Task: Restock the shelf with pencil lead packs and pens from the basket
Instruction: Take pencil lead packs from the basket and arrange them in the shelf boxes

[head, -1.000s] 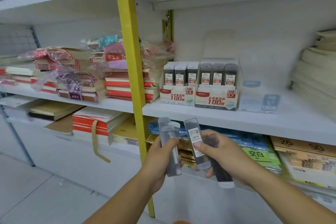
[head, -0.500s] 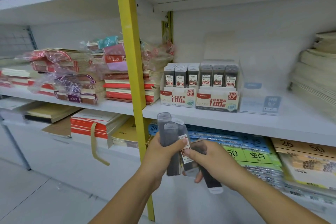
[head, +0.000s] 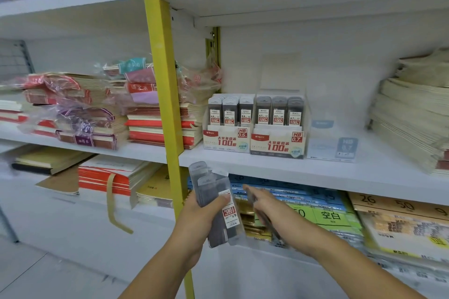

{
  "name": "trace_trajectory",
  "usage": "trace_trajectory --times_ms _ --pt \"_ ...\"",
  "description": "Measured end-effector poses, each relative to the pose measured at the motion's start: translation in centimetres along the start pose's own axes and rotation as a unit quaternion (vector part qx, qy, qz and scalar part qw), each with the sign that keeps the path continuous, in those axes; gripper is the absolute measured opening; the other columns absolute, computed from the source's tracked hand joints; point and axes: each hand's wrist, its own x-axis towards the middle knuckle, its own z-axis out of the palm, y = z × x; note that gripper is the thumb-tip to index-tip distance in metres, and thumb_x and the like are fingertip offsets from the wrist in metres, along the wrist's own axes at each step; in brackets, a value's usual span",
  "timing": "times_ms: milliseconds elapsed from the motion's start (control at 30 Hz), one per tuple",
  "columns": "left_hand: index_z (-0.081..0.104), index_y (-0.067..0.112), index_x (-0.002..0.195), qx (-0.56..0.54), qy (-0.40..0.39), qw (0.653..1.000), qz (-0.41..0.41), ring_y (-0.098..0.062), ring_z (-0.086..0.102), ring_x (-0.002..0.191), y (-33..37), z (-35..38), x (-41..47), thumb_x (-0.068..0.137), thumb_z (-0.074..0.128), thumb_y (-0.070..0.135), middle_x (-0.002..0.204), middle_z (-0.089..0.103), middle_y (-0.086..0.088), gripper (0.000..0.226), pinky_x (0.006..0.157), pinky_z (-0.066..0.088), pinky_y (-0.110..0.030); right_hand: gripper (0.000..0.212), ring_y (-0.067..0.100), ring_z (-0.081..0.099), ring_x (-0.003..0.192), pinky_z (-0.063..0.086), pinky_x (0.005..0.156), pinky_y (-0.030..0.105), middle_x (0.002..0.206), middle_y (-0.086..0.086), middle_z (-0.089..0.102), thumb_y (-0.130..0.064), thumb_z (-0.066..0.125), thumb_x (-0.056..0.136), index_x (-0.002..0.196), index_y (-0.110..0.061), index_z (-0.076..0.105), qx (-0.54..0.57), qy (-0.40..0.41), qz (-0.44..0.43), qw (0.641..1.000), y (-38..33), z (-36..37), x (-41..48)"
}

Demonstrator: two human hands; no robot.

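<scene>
The left hand (head: 196, 221) grasps a fanned bunch of lead packs (head: 218, 201) near the yellow post (head: 165, 80). The blurred right hand (head: 272, 213) holds one dark pack (head: 266, 226) under its palm. Farther back, display boxes (head: 277, 143) stand on the white shelf (head: 315, 172), with stacked notebooks (head: 158, 126) to their left.

Left of the grip: tall yellow metal upright (head: 165, 104), just beside the left hand (head: 194, 218) holding grey pencil lead packs (head: 216, 204).
Above the grip: white shelf board's front edge (head: 315, 175), then 2 red-and-white card display boxes (head: 227, 141), packed full.
Up-right of the grip: empty clear plastic display box (head: 330, 150), open above.
</scene>
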Motion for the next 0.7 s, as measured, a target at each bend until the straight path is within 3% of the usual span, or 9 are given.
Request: trace_trajectory --times_ms 100,200,300,400,467,567,700 --pt "0.065 0.025 0.119 0.006 -0.007 1.0 0.002 -0.024 0.074 0.098 0.2 -0.1 -0.2 0.09 0.073 0.018 0.104 0.078 -0.002 0.031 0.096 0.056 -0.052 0.039 -0.01 0.061 0.094 0.048 0.07 0.009 0.112 -0.032 0.059 -0.029 0.051 0.096 0.101 -0.067 0.054 0.013 -0.02 -0.041 0.999 -0.6 -0.8 -1.3" --pt "0.065 0.025 0.121 0.017 -0.017 1.0 0.012 -0.026 0.072 0.103 0.6 -0.3 -0.4 0.087 0.076 0.024 0.108 0.077 -0.003 0.036 0.1 0.053 -0.056 0.042 0.006 0.07 0.076 0.053 0.064 0.017 0.092 -0.009 0.075 -0.018 0.054 0.098 0.114 -0.056 0.054 0.087 -0.035 -0.041 0.995 -0.4 -1.1 -2.0" --pt "0.065 0.026 0.121 0.033 -0.044 0.998 0.015 -0.028 0.07 0.109 0.9 -0.3 -0.8 0.072 0.081 0.04 0.111 0.076 -0.002 0.054 0.103 0.049 -0.058 0.041 0.015 0.067 0.061 0.054 0.055 0.025 0.073 -0.009 0.072 -0.019 0.056 0.098 0.124 -0.05 0.053 0.084 -0.048 -0.036 0.995 -0.5 -1.0 -1.7" --pt "0.067 0.026 0.119 0.029 -0.053 0.998 0.015 -0.029 0.069 0.108 0.8 -0.2 -1.0 0.064 0.083 0.045 0.109 0.077 -0.003 0.06 0.103 0.048 -0.059 0.037 0.015 0.067 0.056 0.05 0.049 0.022 0.071 -0.008 0.071 -0.016 0.064 0.092 0.119 -0.041 0.064 0.109 -0.026 -0.039 0.993 -0.5 -1.0 -1.8" --pt "0.068 0.024 0.119 0.002 -0.035 0.999 0.014 -0.03 0.07 0.106 0.9 -0.2 -0.8 0.06 0.084 0.045 0.108 0.077 -0.005 0.064 0.102 0.049 -0.059 0.029 0.021 0.073 0.067 0.056 0.053 0.027 0.082 0.0 0.075 -0.015 0.066 0.091 0.114 -0.033 0.068 0.171 0.012 -0.027 0.985 -0.5 -1.2 -1.8" --pt "0.068 0.023 0.12 -0.043 -0.014 0.999 0.011 -0.03 0.071 0.105 1.4 -0.4 -0.4 0.062 0.081 0.041 0.109 0.078 -0.005 0.062 0.101 0.052 -0.057 0.025 0.036 0.072 0.09 0.061 0.07 0.035 0.1 0.016 0.074 -0.009 0.056 0.095 0.118 -0.015 0.063 0.314 0.058 -0.019 0.947 -0.2 -2.0 -1.3" --pt "0.066 0.025 0.123 -0.067 -0.012 0.998 0.015 -0.026 0.073 0.103 2.2 -0.4 -0.1 0.064 0.081 0.04 0.109 0.078 -0.002 0.063 0.098 0.055 -0.051 0.024 0.039 0.071 0.091 0.061 0.067 0.03 0.103 0.018 0.073 -0.001 0.052 0.094 0.118 -0.006 0.053 0.399 0.116 -0.039 0.909 -0.7 -2.0 -1.0"
